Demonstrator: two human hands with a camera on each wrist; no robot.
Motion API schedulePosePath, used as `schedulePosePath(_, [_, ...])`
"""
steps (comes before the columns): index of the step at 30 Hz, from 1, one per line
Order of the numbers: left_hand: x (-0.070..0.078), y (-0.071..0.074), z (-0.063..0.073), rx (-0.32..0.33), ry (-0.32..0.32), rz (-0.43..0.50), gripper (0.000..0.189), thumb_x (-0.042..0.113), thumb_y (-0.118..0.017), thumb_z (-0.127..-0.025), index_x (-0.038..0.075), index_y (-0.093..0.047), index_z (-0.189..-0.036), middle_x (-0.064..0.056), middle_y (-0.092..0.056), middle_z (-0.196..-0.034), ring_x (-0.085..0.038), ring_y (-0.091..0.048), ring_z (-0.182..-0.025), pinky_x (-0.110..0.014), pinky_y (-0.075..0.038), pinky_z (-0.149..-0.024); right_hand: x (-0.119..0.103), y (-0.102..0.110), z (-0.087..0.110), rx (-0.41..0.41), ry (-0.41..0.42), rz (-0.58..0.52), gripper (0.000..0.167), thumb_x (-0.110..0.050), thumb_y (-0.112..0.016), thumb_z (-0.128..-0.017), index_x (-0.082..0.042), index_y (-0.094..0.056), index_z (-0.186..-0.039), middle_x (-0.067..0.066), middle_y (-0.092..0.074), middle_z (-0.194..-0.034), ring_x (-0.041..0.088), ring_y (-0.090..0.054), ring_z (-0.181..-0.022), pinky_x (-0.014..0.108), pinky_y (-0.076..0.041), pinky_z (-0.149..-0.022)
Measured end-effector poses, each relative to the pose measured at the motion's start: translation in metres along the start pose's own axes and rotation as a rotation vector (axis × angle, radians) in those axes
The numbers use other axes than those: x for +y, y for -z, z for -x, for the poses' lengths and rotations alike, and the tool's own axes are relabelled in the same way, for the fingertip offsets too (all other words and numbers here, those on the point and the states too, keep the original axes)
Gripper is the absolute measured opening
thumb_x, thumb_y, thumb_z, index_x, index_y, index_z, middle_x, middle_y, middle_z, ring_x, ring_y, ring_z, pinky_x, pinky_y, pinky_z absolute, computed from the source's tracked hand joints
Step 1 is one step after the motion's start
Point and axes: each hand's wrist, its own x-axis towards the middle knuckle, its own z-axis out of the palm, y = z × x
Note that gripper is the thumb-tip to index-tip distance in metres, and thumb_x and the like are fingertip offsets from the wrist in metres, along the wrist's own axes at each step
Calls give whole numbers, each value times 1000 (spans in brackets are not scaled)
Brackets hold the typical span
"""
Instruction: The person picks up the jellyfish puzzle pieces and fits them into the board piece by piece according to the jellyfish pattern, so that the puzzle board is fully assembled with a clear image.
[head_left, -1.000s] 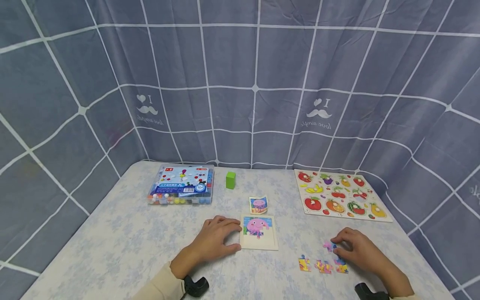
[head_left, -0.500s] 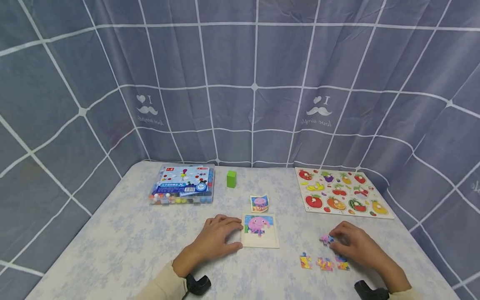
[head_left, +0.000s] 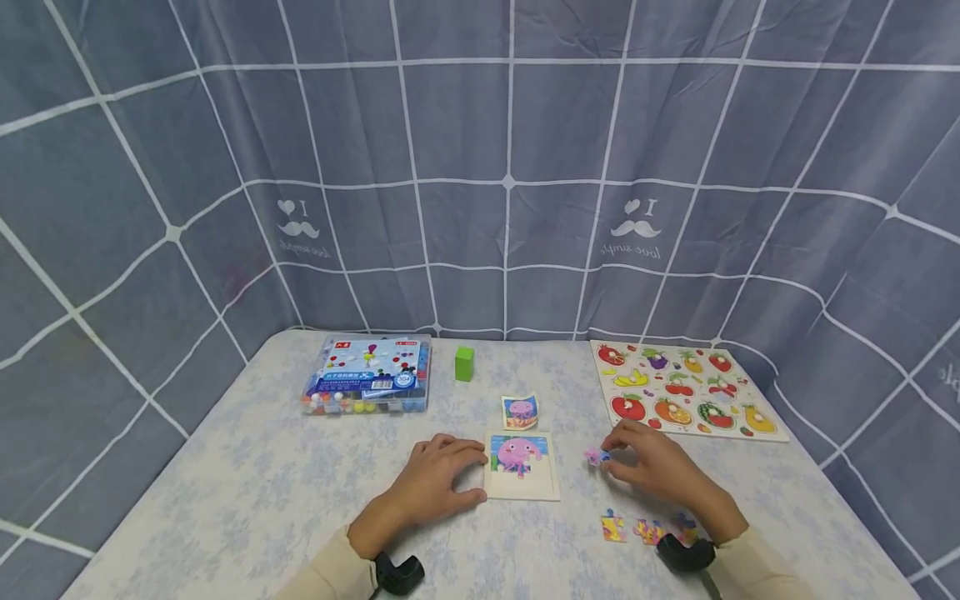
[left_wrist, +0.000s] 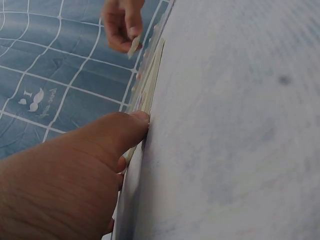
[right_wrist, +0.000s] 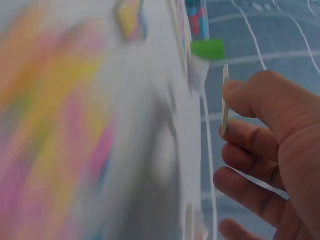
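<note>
A square wooden puzzle board [head_left: 522, 486] with a partly filled pink octopus picture lies at the table's middle. My left hand [head_left: 431, 482] rests at the board's left side, its thumb and forefinger touching the edge; in the left wrist view the thumb lies on that edge. Right of the board, my right hand [head_left: 660, 467] pinches a pink and blue jigsaw piece [head_left: 595, 457] in the air between thumb and forefinger. The right wrist view shows this piece edge-on, the other fingers loosely bent. Several yellow and pink pieces [head_left: 613, 528] lie below the right hand, partly hidden by the wrist.
Behind the board lies a small octopus picture card [head_left: 521, 412]. A green block [head_left: 464, 364] stands farther back. A clear case of coloured balls [head_left: 367, 375] is at the back left, a fruit puzzle board [head_left: 682, 387] at the back right. A grid-patterned curtain [head_left: 510, 225] borders the table.
My right hand has picked the pink and blue piece off the table and carried it left, nearer the board. My left hand has stayed at the board's edge.
</note>
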Motion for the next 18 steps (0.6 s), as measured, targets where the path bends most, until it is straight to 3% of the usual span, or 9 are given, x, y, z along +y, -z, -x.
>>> schedulePosePath(8, [0,-3,1,-9,0,9,46,52,-68,-93,26,-66,-131,8,-56,-142,-23,-49,-124,-55,-38,-93,-25,-23,-41,-49,36,-24,16,-24,-81,-87,-18,-71,-99,-10,-59,-100,10,-63,-92,32,-54,-78])
schedulePosePath(18, [-2,-1,0,-7,-3,-3,47,53,-67,-94,26,-66,-132,8,-56,-142,-23,-49,-124,-56,-38,-93,-40,-42,-55,-70,82,-26,15,-26,-82,-86,-18,-74,-96,-12,-57,-96,3,-53,-80,28,-50,-71])
